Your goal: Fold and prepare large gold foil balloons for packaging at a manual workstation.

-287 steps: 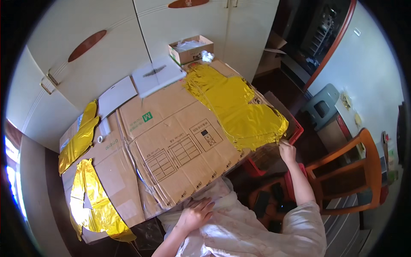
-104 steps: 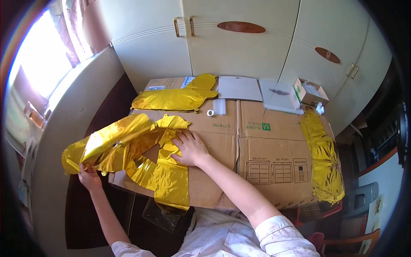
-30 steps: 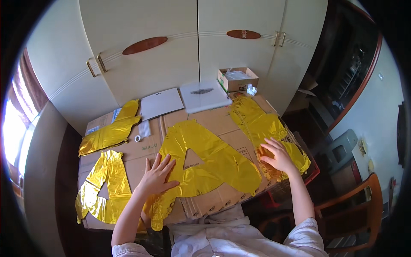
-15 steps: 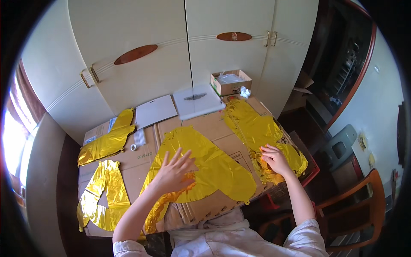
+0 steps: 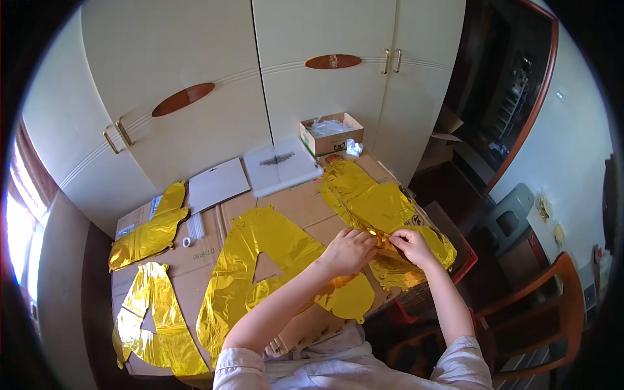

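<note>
Hands (image 5: 350, 252) pinching gold foil (image 5: 380, 203) over flattened cardboard (image 5: 200, 276); cream cabinets (image 5: 325, 29) behind, wooden chair (image 5: 577, 292) right, bright window (image 5: 21, 244) left.

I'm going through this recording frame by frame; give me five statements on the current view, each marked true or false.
1. The left hand and the right hand are both at the gold foil piece on the right. True.
2. The gold foil piece in the middle has no opening. False: it has a roughly triangular opening.
3. A small white roll lies on the cardboard. True.
4. The open carton stands at the near edge. False: it stands at the far edge.
5. The wooden chair is on the person's right. True.
</note>
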Demonstrator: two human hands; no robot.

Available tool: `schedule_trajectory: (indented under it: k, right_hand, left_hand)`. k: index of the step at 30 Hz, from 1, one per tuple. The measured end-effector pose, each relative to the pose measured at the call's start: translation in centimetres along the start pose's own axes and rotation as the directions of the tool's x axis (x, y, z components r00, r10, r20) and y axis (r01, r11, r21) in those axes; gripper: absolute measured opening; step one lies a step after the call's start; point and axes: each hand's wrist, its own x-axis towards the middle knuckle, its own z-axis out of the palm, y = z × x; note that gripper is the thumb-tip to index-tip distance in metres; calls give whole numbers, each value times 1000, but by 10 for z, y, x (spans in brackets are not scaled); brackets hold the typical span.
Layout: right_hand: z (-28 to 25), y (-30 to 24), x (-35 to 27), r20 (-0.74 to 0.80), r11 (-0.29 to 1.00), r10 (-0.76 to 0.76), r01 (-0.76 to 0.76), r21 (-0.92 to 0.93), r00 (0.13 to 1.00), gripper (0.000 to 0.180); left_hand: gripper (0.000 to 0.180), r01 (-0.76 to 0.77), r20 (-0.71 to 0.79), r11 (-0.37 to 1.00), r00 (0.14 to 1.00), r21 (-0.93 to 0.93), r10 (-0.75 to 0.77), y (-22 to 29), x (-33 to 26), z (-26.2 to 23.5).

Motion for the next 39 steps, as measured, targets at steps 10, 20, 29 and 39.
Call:
schedule_trajectory:
  k: [10, 20, 29, 39]
  right_hand:
    - [-36, 14, 24, -115, 955, 33, 3, 297, 993, 16]
    - [-119, -26, 97, -221, 984, -43, 80, 160, 974, 18]
    - [-154, -120, 150, -206, 966, -238, 209, -152, 949, 21]
    - [-136, -163, 139, -19, 939, -206, 192, -284, 978, 21]
  left_hand:
    - [24, -204, -178, 978, 962, 44, 208, -12, 20, 15]
    - [30, -121, 35, 992, 992, -27, 122, -12, 14, 22]
    - [21, 98, 268, 995, 959, 4, -95, -20, 59, -15]
    - [78, 344, 135, 893, 909, 291, -394, -125, 102, 18]
